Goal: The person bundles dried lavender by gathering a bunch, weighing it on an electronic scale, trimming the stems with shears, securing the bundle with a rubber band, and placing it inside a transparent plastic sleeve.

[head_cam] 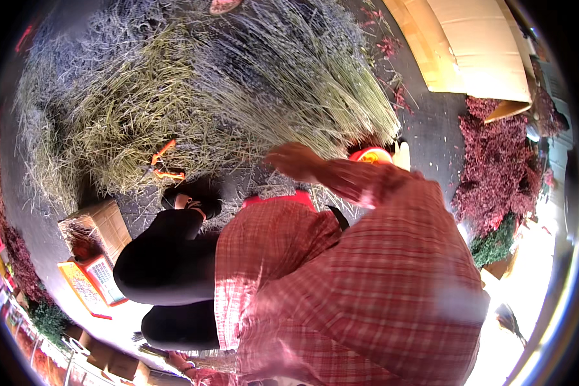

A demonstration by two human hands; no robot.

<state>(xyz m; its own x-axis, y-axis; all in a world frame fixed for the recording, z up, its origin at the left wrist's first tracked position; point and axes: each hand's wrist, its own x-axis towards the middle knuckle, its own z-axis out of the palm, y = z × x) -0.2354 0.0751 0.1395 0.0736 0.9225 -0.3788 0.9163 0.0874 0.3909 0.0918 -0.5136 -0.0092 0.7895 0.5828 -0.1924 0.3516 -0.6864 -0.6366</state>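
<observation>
My right hand [294, 159] is blurred by movement, above the cut stem ends of a large heap of dried lavender [289, 72]. Whether its fingers hold anything cannot be made out. Low at the picture's edge, my left hand [177, 359] is closed around a bunch of dried stems [212, 362], partly hidden by my leg and plaid shirt. Orange-handled pruning shears [164, 166] lie with handles apart on a looser, tangled part of the lavender. A red round container [372, 154] with something yellow inside shows just behind my right forearm.
Beside my knees stand a cardboard box [111, 227] and an orange scale with a keypad [103, 280]. A red seat [299, 197] is under me. Large cardboard [482, 43] stands top right, above heaped dark red dried plants [494, 164]. Plant scraps litter the dark floor [434, 140].
</observation>
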